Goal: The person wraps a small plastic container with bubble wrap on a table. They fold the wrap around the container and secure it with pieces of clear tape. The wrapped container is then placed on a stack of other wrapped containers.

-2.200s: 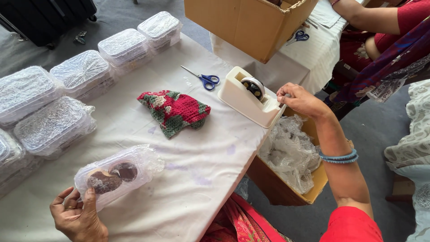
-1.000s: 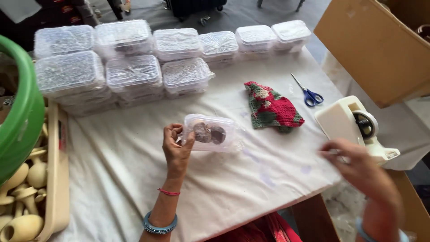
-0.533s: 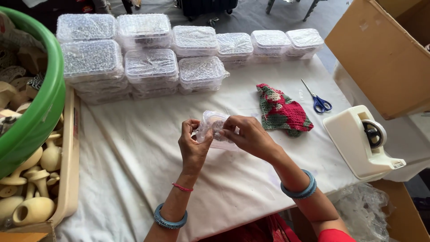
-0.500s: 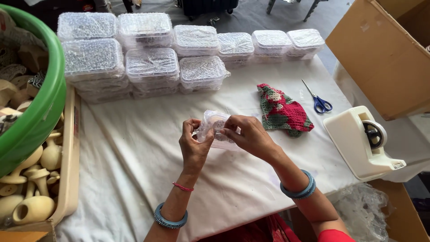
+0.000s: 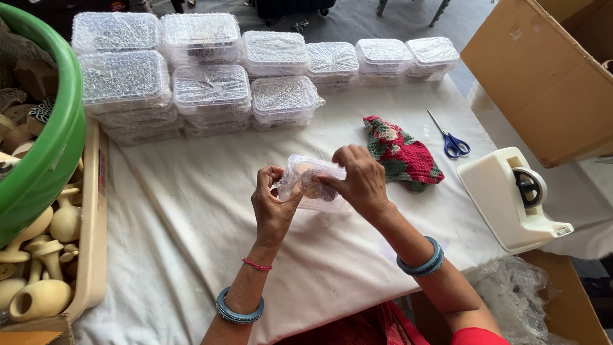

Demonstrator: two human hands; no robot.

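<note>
Half a second back both of my hands were already on the packet, and little has shifted since: it has only turned a touch under my fingers, and my view has slid a bit to the right.

Nearest me, my left hand [image 5: 273, 207] is curled shut on the near end of the small clear container wrapped in bubble wrap [image 5: 311, 182], thumb and fingers pinching it just above the white tablecloth [image 5: 191, 223]. My right hand [image 5: 361, 179] lies over the far end, fingers bent and pressing down on the wrap, so it too is closed on the packet. Whether a strip of tape sits under those fingertips I cannot tell.

I judge this to be the sealing step: the wrap is folded round and I am smoothing its loose flap down. The next move calls for a firm pinch from the left while the right rubs the flap flat, without crushing what is inside.

To the right stand the white tape dispenser [image 5: 511, 198], the red and green crochet piece [image 5: 402, 153] and blue-handled scissors [image 5: 452, 139]. Beyond, finished wrapped boxes [image 5: 211, 89] sit in rows. At my left are a green tub [image 5: 45, 160] and pale wooden pieces [image 5: 38, 255].
</note>
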